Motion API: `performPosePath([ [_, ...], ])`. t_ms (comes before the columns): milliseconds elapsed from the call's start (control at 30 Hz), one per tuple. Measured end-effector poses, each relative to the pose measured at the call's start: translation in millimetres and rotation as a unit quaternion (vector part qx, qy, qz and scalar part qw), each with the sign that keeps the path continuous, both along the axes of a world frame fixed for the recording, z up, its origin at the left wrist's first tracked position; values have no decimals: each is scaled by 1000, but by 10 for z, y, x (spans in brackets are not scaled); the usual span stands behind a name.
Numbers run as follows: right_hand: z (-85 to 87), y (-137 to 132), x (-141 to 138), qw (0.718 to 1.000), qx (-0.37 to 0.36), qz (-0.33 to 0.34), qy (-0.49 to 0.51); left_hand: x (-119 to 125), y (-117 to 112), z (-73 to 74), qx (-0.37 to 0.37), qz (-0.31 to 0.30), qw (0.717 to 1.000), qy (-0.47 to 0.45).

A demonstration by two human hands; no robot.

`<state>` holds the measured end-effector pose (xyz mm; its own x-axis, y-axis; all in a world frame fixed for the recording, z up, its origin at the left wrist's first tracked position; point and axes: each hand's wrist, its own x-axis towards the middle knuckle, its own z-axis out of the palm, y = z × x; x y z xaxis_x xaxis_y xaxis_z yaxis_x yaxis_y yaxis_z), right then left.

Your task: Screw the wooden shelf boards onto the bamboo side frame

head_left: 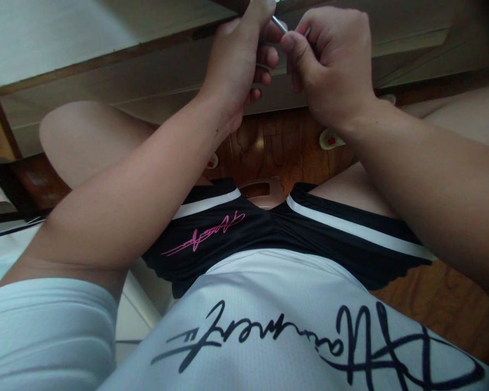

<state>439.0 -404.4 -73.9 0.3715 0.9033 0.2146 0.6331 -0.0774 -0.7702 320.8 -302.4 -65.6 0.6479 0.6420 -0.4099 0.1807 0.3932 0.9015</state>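
At the top of the head view, both hands are raised close together. My right hand [338,65] is closed, with thumb and forefinger pinching a thin metal rod [279,24]. The rod slants up and to the left towards my left hand [240,60]. The left thumb reaches the upper edge of the picture and its fingers are curled. Whatever the left hand holds is hidden by the thumb and cut off by the frame. A small bright spot shows beside the thumb tip.
A pale board with a wooden edge [106,57] runs behind the hands. Below lie my knees, black shorts [269,231] and a white shirt [277,293]. Between my legs is a brown stool [275,190] with a handle opening. The floor [285,138] is wood-patterned, with slippers partly visible.
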Motion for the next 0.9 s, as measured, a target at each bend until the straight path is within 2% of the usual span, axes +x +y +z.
performPosePath([
  [300, -27, -3, 20, 998, -13, -2, -58, 10, -11, 32, -2, 2, 1000, 13],
  [433, 36, -36, 19, 996, -67, 9, -62, -9, 0, 36, 3, -18, 1000, 10],
  [600, 135, -58, -17, 992, -125, 10, -7, -22, 9, 38, 4, -22, 1000, 2],
  [733, 159, -62, -28, 992, -124, 17, 14, -19, 14, 46, 3, -26, 1000, 7],
  [900, 91, -54, 1, 996, -89, 14, -11, -9, 33, 63, 3, -28, 999, 29],
])
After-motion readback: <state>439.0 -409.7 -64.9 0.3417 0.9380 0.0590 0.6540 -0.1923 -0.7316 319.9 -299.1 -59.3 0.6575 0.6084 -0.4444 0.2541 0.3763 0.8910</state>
